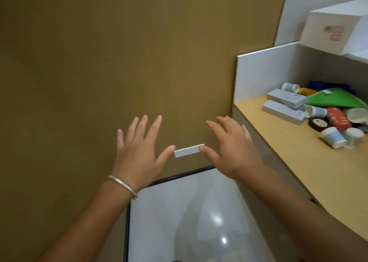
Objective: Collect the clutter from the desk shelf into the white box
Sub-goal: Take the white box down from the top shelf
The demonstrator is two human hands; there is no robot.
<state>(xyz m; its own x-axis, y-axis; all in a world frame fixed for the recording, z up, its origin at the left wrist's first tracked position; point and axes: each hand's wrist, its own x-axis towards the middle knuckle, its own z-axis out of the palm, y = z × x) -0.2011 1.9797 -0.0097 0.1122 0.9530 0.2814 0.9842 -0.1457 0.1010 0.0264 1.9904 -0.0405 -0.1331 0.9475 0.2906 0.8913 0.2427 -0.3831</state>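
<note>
Both hands are up in front of the brown panel, palms away, fingers spread wide and straight. The left hand holds nothing, a bangle at its wrist. The right hand is just as splayed and just as empty. Between the two thumbs sits a small grey strip on the panel, long axis near level, right end a touch higher; whether the thumb tips touch it, I cannot tell.

Off to the right, well apart from the hands, the clutter lies heaped on the wooden shelf: two long grey cartons side by side, long axes running from upper left down to the right, paper cups tipped on their sides, a green cloth, a red can lying down. The white box sits higher, above the pile, at the upper right.
</note>
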